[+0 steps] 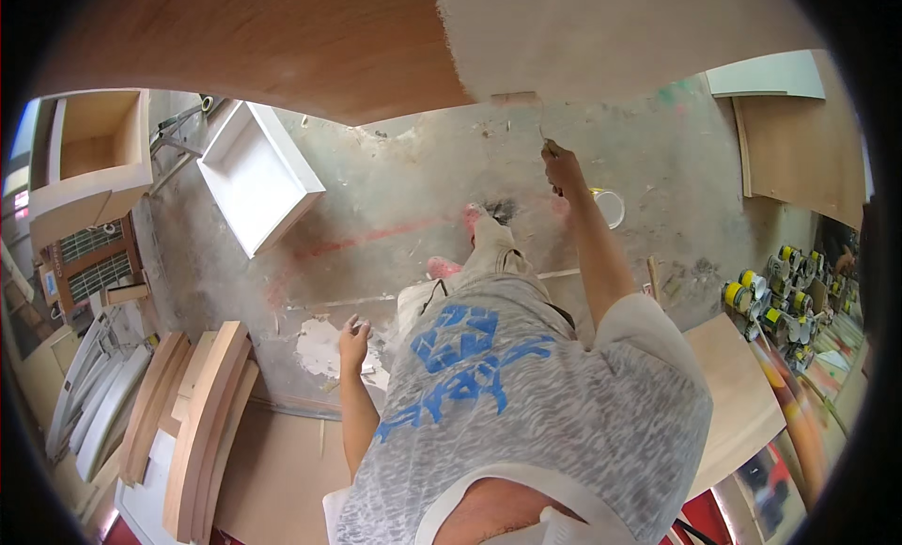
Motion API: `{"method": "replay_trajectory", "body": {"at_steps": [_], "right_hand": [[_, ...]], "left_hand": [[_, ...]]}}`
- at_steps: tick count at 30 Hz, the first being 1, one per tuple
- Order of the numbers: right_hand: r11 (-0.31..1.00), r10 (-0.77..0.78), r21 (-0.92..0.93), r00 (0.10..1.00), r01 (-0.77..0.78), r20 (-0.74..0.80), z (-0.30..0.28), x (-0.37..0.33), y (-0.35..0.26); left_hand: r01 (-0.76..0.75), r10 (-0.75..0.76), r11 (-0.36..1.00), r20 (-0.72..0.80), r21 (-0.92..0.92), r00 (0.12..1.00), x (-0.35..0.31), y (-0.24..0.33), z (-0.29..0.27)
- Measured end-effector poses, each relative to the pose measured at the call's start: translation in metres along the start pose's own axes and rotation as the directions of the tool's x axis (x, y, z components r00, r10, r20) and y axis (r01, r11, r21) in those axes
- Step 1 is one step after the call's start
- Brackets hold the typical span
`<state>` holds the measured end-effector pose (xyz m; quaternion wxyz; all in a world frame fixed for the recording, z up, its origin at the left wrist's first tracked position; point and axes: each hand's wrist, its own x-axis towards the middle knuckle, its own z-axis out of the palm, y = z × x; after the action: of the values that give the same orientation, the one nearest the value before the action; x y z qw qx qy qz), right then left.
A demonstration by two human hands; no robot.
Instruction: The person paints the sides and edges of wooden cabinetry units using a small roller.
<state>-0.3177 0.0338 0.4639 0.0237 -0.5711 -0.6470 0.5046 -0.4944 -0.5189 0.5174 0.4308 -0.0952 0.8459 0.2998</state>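
My right hand [562,169] is closed around the handle of a paint roller [514,99]. The roller lies against the lower edge of a large wooden panel [282,47] that spans the top of the view. Its left part is bare reddish-brown wood, and its right part wears a coat of off-white paint [620,38] with a ragged edge. My left hand [353,343] hangs low beside my body, away from the panel, its fingers loosely bent and apart with nothing visible in them. Near my right forearm a white paint can [610,208] with a yellow rim stands on the floor.
A white open box [258,174] and a wooden cabinet [99,136] stand at the left. Curved wooden pieces [207,423] are stacked lower left. Several cans [789,291] crowd the right side, below a brown board [799,146]. Paint stains mark the concrete floor [395,169].
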Motion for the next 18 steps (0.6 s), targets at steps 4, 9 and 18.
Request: {"method": "replay_trajectory", "body": {"at_steps": [4,9,18], "right_hand": [[0.994,-0.025,0.106,0.997,0.033,-0.074,-0.029,-0.068,-0.032],[0.956,-0.147,0.226,0.971,0.189,-0.189,-0.058,-0.142,-0.087],[0.750,-0.556,0.052,0.671,0.659,-0.491,-0.121,-0.210,-0.214]], "left_hand": [[-0.039,0.025,0.990,0.105,0.134,0.994,0.011,-0.033,0.021],[-0.092,0.049,0.973,0.201,0.214,0.978,0.021,-0.070,0.010],[0.109,-0.101,0.993,0.171,-0.042,0.980,0.050,-0.117,-0.002]]}}
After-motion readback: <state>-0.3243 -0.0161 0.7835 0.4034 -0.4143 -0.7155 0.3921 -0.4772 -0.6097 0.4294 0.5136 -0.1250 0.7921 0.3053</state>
